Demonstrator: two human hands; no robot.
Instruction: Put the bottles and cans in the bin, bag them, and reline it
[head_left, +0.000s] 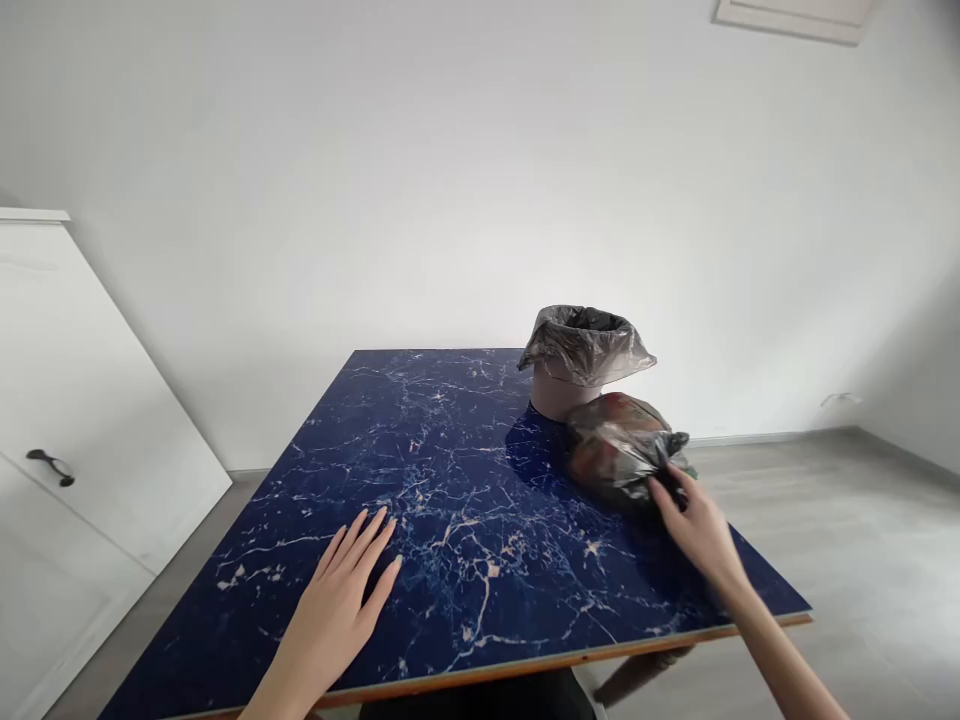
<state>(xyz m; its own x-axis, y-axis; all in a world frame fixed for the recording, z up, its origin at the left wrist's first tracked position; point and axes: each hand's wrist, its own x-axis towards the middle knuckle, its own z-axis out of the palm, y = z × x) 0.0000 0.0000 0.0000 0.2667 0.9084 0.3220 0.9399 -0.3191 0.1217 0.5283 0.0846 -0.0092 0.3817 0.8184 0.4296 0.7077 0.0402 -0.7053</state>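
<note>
I see my left hand (346, 590) lying flat on the table (450, 480), palm down, fingers stretched out and slightly spread, holding nothing. It rests near the front edge, on the left half of the dark blue marbled top.

My right hand (694, 525) reaches across the right side of the table to a full rubbish bag (615, 448). The fingers are at the knotted, bunched end of the dark plastic, touching it; I cannot tell whether they are truly closed around the knot or only laid against it, since the back of the hand hides the fingertips. The bag lies on its side on the table top, close to the right edge, with reddish shapes showing faintly through the plastic.

Just behind the bag, touching or nearly touching it, stands a small bin (559, 392), upright near the far right corner of the table. A grey liner (585, 345) is folded over its rim and hangs loosely outward.

To the left of the table a white cabinet (67, 400) with a dark handle (51, 466) stands against the white wall.
</note>
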